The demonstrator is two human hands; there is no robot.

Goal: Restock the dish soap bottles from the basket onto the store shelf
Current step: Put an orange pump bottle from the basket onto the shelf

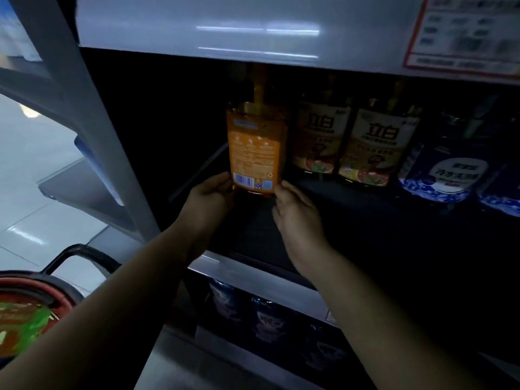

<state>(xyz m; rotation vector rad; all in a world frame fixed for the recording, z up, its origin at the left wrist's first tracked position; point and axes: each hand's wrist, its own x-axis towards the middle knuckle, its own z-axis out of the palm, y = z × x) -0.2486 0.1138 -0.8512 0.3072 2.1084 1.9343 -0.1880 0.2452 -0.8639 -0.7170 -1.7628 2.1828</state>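
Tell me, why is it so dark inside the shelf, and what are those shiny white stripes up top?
Head view: the shelf lies in shadow under the board above it; the white stripes are light glare on that glossy board; the orange bottle between the left hand and right hand catches some light; the sign at top right is too blurred to read.
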